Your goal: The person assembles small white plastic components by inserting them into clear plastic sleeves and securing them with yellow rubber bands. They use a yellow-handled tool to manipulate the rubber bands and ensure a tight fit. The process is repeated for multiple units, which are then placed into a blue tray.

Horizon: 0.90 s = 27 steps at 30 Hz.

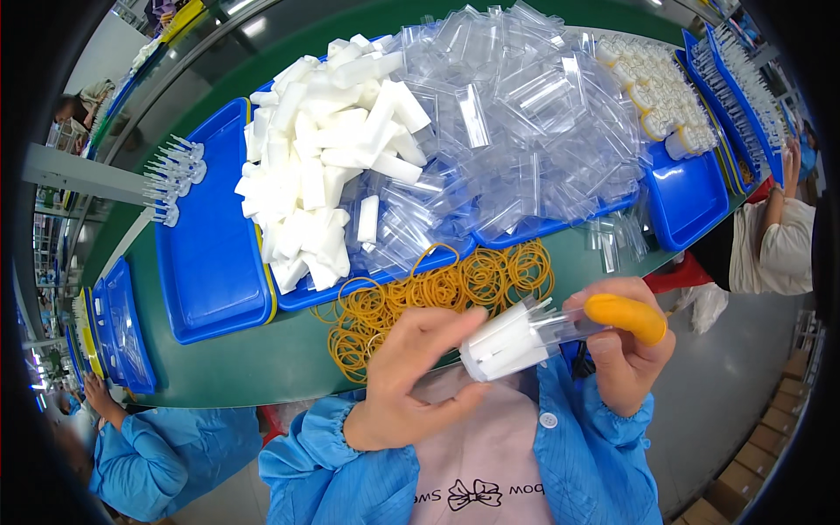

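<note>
In front of my chest is a tilted bundle of white foam-like pieces [509, 346], with thin clear and white tips sticking out toward the right. The thumb and fingers of my left hand [407, 381] curve around its left end. My right hand [628, 354] wears a yellow finger cot [626, 317] on one finger. It pinches a clear plastic sheet [573, 327] at the bundle's right end; the sheet partly overlaps the tips. Beyond my hands, yellow-brown rubber bands [437, 287] lie in a loose pile on the green table [236, 372].
White foam blocks [324, 140] and clear plastic sheets [534, 114] heap high on blue trays. At left, a blue tray [210, 254] holds white spiky parts [175, 175]. Banded bundles [652, 83] stand at far right beside a blue tray [687, 197]. Co-workers' arms [140, 464] show at both sides.
</note>
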Each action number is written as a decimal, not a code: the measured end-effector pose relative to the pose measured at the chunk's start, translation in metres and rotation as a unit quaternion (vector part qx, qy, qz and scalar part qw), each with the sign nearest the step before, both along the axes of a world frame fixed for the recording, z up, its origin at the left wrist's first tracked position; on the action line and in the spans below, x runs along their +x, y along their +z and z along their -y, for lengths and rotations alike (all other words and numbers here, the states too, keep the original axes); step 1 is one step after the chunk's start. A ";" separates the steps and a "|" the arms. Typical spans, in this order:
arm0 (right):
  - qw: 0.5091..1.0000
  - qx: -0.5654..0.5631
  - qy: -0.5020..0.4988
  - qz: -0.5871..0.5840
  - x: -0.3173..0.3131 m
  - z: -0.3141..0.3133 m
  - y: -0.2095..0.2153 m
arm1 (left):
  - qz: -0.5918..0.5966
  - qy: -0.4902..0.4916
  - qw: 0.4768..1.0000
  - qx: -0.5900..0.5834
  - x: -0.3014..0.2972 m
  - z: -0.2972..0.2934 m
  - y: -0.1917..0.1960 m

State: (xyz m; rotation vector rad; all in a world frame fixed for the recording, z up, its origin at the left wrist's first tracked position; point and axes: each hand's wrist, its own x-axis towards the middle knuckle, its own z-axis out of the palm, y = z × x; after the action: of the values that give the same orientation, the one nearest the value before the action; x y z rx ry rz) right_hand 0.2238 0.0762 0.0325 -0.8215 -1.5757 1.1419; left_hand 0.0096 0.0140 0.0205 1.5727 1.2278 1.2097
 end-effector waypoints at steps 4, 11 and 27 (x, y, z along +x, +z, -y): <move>0.994 -0.061 -0.029 -0.086 -0.010 0.009 -0.001 | -0.028 -0.002 0.999 0.044 0.004 0.002 -0.008; 0.991 -0.051 0.006 -0.121 -0.009 0.007 -0.003 | -0.173 0.001 0.976 0.132 0.003 -0.002 0.004; 0.988 -0.118 0.077 -0.061 -0.007 0.004 0.003 | 0.235 -0.180 0.930 -0.217 0.000 -0.008 -0.009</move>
State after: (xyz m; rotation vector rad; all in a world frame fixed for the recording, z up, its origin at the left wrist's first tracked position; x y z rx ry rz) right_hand 0.2163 0.0726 0.0354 -0.7758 -1.4403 1.4842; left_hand 0.0093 0.0216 0.0117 1.0397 0.7784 0.9212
